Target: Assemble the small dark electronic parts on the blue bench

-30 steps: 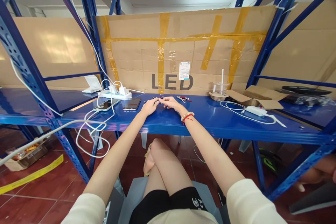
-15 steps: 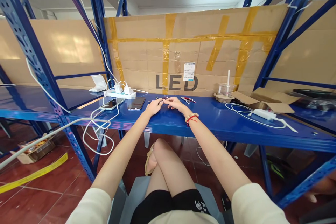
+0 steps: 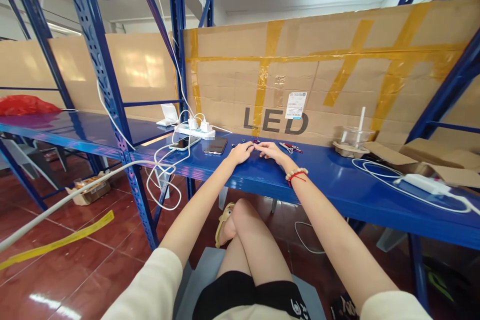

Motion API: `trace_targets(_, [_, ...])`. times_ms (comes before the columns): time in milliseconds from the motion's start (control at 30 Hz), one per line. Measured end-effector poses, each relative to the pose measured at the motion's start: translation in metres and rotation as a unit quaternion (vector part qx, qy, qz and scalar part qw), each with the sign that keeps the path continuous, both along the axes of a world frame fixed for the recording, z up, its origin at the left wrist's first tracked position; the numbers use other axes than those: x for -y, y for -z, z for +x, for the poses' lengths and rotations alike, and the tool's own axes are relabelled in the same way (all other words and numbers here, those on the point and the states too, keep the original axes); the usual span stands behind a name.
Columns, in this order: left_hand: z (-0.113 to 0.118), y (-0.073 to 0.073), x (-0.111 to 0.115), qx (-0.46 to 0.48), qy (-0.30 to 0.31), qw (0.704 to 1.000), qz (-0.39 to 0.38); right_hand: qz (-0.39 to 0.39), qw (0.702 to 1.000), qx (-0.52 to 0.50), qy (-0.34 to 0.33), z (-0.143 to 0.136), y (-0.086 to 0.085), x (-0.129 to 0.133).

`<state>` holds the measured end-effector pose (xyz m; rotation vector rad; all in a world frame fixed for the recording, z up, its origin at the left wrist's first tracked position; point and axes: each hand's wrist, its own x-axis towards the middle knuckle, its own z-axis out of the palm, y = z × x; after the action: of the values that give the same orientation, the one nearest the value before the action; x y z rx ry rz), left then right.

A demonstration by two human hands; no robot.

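Both hands meet over tiny parts at the middle of the blue shelf (image 3: pixel 337 185)

Nearest, the left hand (image 3: pixel 240 152) and right hand (image 3: pixel 270 150) rest on the shelf with fingertips together, apparently pinching a small dark part (image 3: pixel 255 142) between them; whether it is truly gripped I cannot tell at this size. Such a small piece could likely slip and roll off the front edge to the floor. The dark phone (image 3: pixel 215 146) just left of the left hand could be nudged by that wrist. Beyond, small pliers (image 3: pixel 291 148) lie near the right hand. Farther right, a clear plastic cup (image 3: pixel 352 137) holds a white straw and sits in a paper tray; its contents are unclear. The open cardboard box (image 3: pixel 431 152) hides its inside
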<state>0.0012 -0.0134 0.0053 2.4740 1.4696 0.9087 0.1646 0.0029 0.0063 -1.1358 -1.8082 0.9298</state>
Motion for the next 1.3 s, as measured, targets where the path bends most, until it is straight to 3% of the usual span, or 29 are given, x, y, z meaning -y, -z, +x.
trace_targets(267, [0.0002,0.0003,-0.0004,-0.002,-0.003,1.000,-0.009,-0.019,0.999,0.006,0.039,-0.0035,-0.0028,0.0018])
trace_targets(567, [0.0004,0.0010,-0.0024,-0.009,-0.002,1.000,-0.004,-0.023,0.999,-0.004,0.037,-0.0043,-0.0028,0.0008])
trace_targets(933, [0.0012,-0.0016,0.0026,0.016,-0.039,0.998,-0.039,0.035,0.999,-0.027,0.019,-0.0003,0.0025,-0.0034])
trace_targets(1100, [0.0003,0.0002,0.0002,0.036,0.003,0.999,-0.030,0.073,0.996,-0.041,0.023,0.0002,0.0018,-0.0018])
trace_targets(1300, [-0.0012,0.0058,-0.0070,0.042,0.047,0.998,-0.010,0.059,0.997,-0.051,0.017,0.0010,0.0007,-0.0027])
